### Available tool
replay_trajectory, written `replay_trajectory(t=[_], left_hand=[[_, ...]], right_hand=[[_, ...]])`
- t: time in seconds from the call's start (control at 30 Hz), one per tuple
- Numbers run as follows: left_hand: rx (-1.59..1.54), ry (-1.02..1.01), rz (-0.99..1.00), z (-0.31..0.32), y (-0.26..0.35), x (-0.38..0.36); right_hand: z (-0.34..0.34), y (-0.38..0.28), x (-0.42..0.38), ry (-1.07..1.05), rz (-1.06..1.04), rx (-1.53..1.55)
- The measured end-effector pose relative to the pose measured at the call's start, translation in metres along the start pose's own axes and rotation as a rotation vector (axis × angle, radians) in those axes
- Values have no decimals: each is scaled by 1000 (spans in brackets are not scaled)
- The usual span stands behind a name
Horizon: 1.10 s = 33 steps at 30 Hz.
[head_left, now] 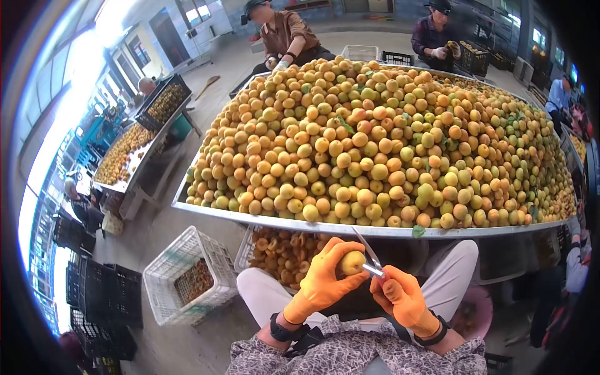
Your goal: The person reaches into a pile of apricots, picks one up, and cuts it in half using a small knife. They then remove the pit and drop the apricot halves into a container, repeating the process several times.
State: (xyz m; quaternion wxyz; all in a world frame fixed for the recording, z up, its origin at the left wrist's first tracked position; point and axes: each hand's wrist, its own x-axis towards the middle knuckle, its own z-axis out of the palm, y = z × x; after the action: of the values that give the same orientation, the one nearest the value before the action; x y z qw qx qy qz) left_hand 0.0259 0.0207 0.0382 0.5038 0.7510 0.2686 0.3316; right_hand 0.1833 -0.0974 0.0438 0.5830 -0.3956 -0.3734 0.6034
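Observation:
In an orange glove, my left hand (324, 281) is closed round a yellow apricot (352, 263) above my lap. My right hand (403, 299), gloved the same way, grips the red handle of a small knife (374, 270). The knife's metal part is beside the apricot, and its pointed blade slants up and to the left towards the table edge. Whether the metal touches the fruit I cannot tell. Just beyond both hands is a metal-edged table (300, 221) heaped with whole apricots (350, 150) and a few green leaves.
A white crate (228, 275) with small pieces inside stands at the left. Beside my knee, another crate holds halved apricots (281, 250). A pink basin (475, 312) sits at the right. Two people work across the table. Black crates (106, 290) are stacked at the far left.

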Motion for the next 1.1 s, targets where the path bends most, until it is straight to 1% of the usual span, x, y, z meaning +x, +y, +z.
replay_trajectory(t=[0.07,0.2,0.27,0.3,0.37,0.47,0.6,0.77,0.87,0.93,1.0,1.03,1.07,1.1], left_hand=[[165,-20,53,-3,5,-7],[173,0,52,-5,3,-20],[204,-25,-67,-5,4,-27],[198,-19,-70,-6,3,-29],[176,-81,-186,-8,2,-31],[174,-62,-147,-7,-2,-33],[185,-68,-212,-2,-10,-37],[249,-38,-208,4,-20,-44],[305,-38,-187,8,-21,-44],[331,-42,-196,10,-24,-45],[427,-48,-167,13,-30,-46],[436,-33,-198,16,-35,-47],[483,-36,-173,18,-43,-49],[537,-30,-128,19,-52,-47]], right_hand=[[4,6,-2,-22,14,-39],[14,8,-2,-26,23,-159],[15,6,-2,-14,31,-220],[14,4,-2,-45,38,-280],[12,3,-3,-78,52,-338],[7,8,-2,-99,79,-386],[3,12,1,-111,141,-446],[1,24,-1,-101,198,-435],[1,31,-1,-93,200,-455],[2,32,0,-99,144,-464],[-11,55,0,-63,126,-491],[-14,61,1,-56,131,-511],[-14,63,2,-42,97,-550],[-13,72,5,2,50,-509]])
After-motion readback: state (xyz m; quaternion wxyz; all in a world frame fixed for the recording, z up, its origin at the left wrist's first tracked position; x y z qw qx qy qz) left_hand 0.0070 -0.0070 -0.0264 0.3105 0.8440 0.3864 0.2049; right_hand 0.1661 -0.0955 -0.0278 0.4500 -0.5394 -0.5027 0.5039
